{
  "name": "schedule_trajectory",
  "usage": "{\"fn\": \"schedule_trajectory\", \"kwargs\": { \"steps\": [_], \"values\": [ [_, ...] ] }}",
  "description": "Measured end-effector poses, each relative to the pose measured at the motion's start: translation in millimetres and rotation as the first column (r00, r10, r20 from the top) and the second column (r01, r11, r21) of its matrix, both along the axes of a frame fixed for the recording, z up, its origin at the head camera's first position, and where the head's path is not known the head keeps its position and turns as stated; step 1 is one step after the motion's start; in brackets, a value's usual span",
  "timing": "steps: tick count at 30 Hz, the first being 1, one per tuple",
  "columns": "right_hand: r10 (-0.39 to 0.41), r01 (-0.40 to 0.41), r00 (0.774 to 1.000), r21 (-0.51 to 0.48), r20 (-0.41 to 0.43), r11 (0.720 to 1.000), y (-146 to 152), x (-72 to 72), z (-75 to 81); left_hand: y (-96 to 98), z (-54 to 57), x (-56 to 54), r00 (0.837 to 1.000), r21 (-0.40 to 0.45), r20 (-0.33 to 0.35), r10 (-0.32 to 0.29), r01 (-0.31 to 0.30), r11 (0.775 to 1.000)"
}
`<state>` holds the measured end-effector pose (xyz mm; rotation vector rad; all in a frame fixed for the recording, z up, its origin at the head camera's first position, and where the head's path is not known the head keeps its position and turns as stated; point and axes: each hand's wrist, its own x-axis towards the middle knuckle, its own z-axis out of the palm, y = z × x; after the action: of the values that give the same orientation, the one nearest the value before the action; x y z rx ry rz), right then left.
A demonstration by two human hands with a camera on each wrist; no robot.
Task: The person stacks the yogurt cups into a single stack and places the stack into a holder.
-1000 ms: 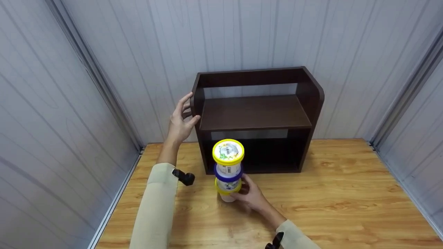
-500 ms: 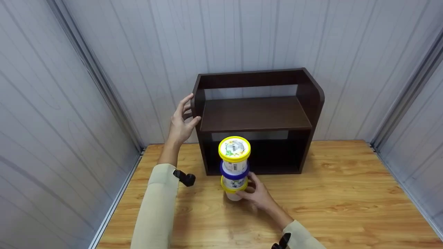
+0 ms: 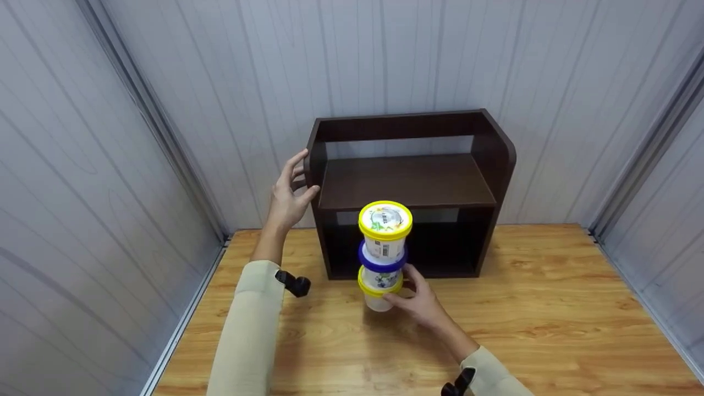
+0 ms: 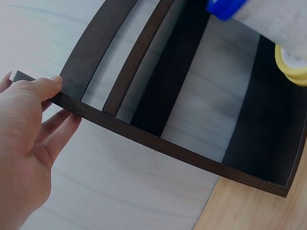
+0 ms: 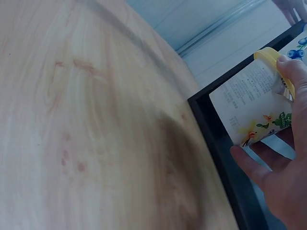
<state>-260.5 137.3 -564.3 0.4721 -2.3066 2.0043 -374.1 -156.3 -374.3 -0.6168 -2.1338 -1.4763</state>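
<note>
Three white lidded tubs are stacked upright in front of the shelf in the head view: a yellow-lidded top tub (image 3: 385,221), a blue-lidded middle tub (image 3: 382,261) and a yellow-lidded bottom tub (image 3: 378,298). My right hand (image 3: 422,301) grips the bottom tub from the right, thumb near its yellow rim. The right wrist view shows that tub's (image 5: 252,100) printed side held above the tabletop. My left hand (image 3: 289,201) pinches the left side panel of a dark brown two-tier shelf (image 3: 410,179), thumb on one face and fingers on the other (image 4: 24,139).
The shelf's lower compartment (image 3: 440,247) opens towards me behind the tubs. Wood-grain tabletop (image 3: 550,308) extends to both sides. Pale panelled walls (image 3: 220,82) stand behind and at the left and right.
My right hand has carried the tub stack to the right and upward, nearer the shelf. The left hand stays on the side panel.
</note>
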Motion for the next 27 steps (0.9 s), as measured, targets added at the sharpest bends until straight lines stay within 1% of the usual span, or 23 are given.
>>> {"fn": "schedule_trajectory", "kwargs": {
  "steps": [3,7,9,11,14,17,19,23,27],
  "values": [
    [0.005,-0.005,1.0,-0.004,-0.017,1.0,1.8,-0.7,8.4,2.3,6.9,9.1,1.0,0.006,-0.008,-0.014,0.014,1.0],
    [0.009,-0.009,1.0,-0.018,-0.011,1.0,4.5,-1.9,19.6,4.9,18.3,22.5,0.999,0.015,-0.016,-0.029,0.03,0.999],
    [0.004,-0.004,1.0,-0.014,-0.014,1.0,5.9,-3.0,24.5,5.0,20.6,24.6,0.999,0.014,-0.019,-0.029,0.029,0.999],
    [-0.004,0.004,1.0,-0.012,-0.019,1.0,7.3,-4.4,29.2,4.6,19.0,22.2,0.999,0.02,-0.024,-0.03,0.031,0.999],
    [-0.013,0.013,0.998,0.001,-0.066,1.0,9.3,-8.3,35.4,3.0,11.5,12.6,0.999,0.019,-0.031,-0.029,0.03,0.999],
    [-0.014,0.014,0.994,0.0,-0.105,1.0,11.2,-12.1,43.2,0.1,3.8,2.5,1.0,0.012,-0.02,-0.019,0.02,1.0],
    [-0.01,0.009,0.993,-0.005,-0.12,1.0,12.4,-14.7,49.1,-1.8,0.7,-1.8,1.0,0.011,-0.006,-0.012,0.012,1.0],
    [-0.005,0.006,0.991,0.005,-0.13,1.0,14.6,-19.1,60.5,-3.7,-1.1,-4.4,1.0,0.01,0.018,-0.006,0.006,1.0],
    [0.007,-0.005,0.991,0.012,-0.136,1.0,15.7,-22.9,71.7,-4.1,-0.7,-4.2,1.0,0.008,0.023,-0.012,0.012,1.0]
  ]
}}
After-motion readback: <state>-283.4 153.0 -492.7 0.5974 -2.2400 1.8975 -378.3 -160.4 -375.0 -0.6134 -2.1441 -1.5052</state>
